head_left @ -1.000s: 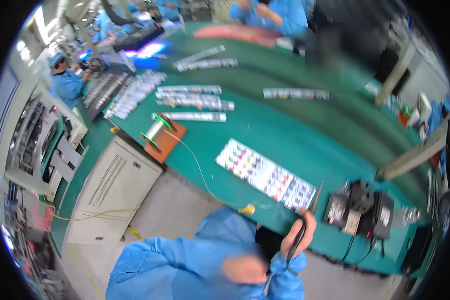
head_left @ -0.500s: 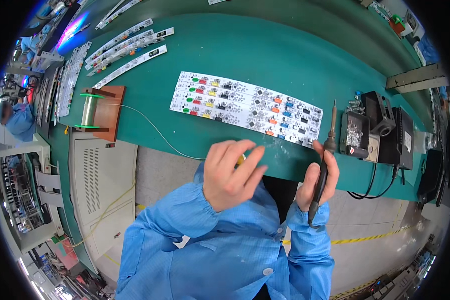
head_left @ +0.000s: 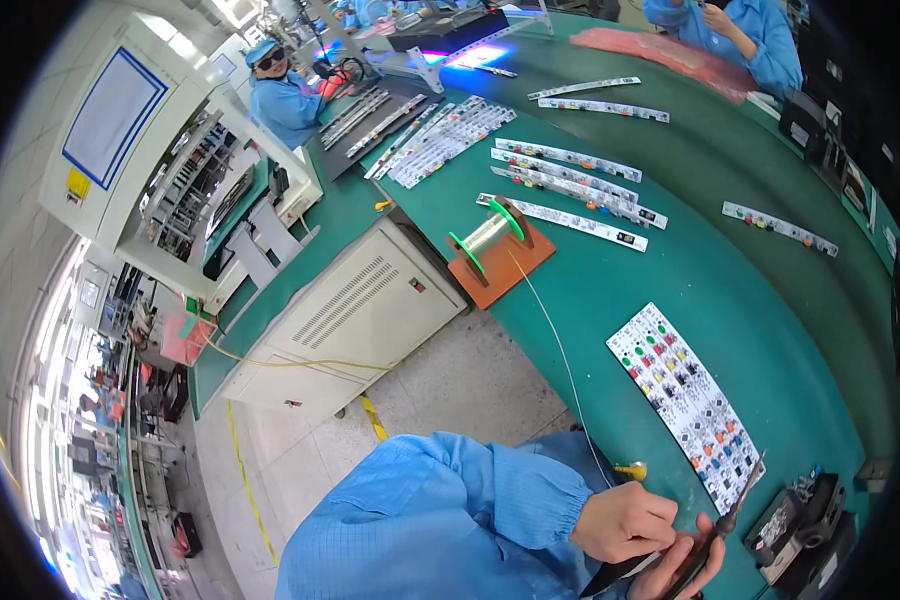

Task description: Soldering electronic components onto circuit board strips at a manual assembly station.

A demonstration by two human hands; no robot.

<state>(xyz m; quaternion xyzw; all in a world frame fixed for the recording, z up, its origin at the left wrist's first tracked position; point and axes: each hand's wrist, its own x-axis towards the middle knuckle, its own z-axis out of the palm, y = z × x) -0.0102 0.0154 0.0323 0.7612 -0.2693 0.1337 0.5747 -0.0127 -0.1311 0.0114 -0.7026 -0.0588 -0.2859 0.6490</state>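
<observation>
My right hand [head_left: 708,562] is closed around a soldering iron [head_left: 727,522], whose metal tip points up beside the lower end of a circuit board panel [head_left: 685,405]. Curled and closed, my left hand [head_left: 625,522] is up against the right hand's fingers; whatever its fingertips hold is hidden. The white panel of joined strips carries green, red, yellow, orange, blue and black parts and lies flat on the green bench. From a solder wire spool [head_left: 488,236] with green rims, a thin wire runs to a small yellow piece [head_left: 631,470] beside my left hand.
The spool sits on a brown wooden stand [head_left: 502,277]. Several loose board strips [head_left: 570,215] lie behind it. Dark boxes and a parts tray [head_left: 776,525] stand at the lower right. A beige cabinet [head_left: 355,310] is left of the bench. Co-workers [head_left: 288,105] sit farther off.
The view has swung left, bringing in more of the room. My left hand, with fingers apart before, has closed and come against my right hand. The soldering iron stays in my right hand.
</observation>
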